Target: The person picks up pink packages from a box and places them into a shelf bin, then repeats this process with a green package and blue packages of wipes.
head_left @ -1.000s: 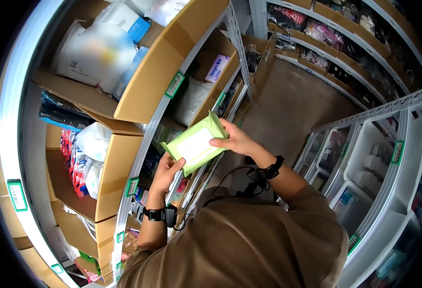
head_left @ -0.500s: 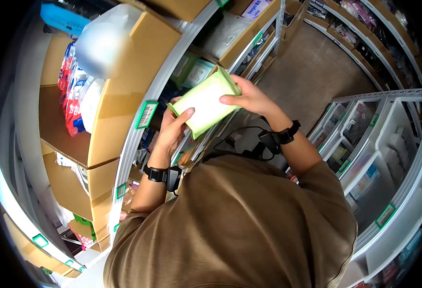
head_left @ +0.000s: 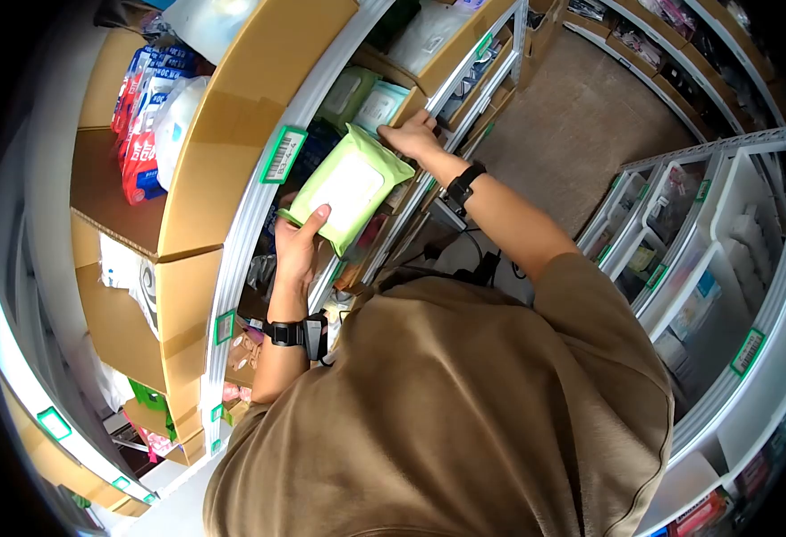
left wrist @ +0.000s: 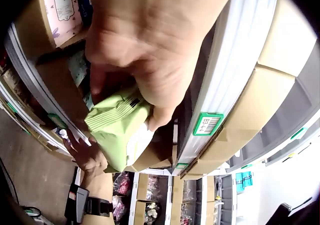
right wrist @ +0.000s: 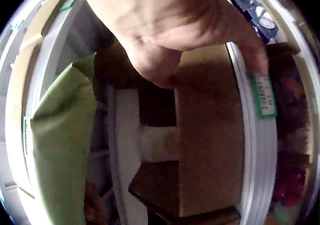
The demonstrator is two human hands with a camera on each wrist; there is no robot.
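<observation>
A light green soft pack of wet wipes (head_left: pixel 348 190) is held in my left hand (head_left: pixel 297 246), with the thumb lying on its white lid area. In the left wrist view the pack (left wrist: pixel 120 135) shows its crimped end below that hand (left wrist: pixel 145 45). My right hand (head_left: pixel 413 139) has left the pack and grips the front wall of a cardboard box (right wrist: pixel 210 140) on the shelf. The right wrist view puts its thumb inside the wall and its fingers outside, by the green-framed label (right wrist: pixel 263 96). Other packs of wipes (head_left: pixel 379 105) stand just behind this hand.
Left of me, shelf boxes hold red and blue bags (head_left: pixel 147 134). A metal rail with a barcode label (head_left: pixel 283 154) runs along the shelf front. White bins (head_left: pixel 742 224) line the right side of the aisle, with bare floor (head_left: pixel 563 98) ahead.
Both hands held the pack before. The right hand has let go and moved to the box on the shelf. The left hand keeps the pack, now lower and nearer the shelf.
</observation>
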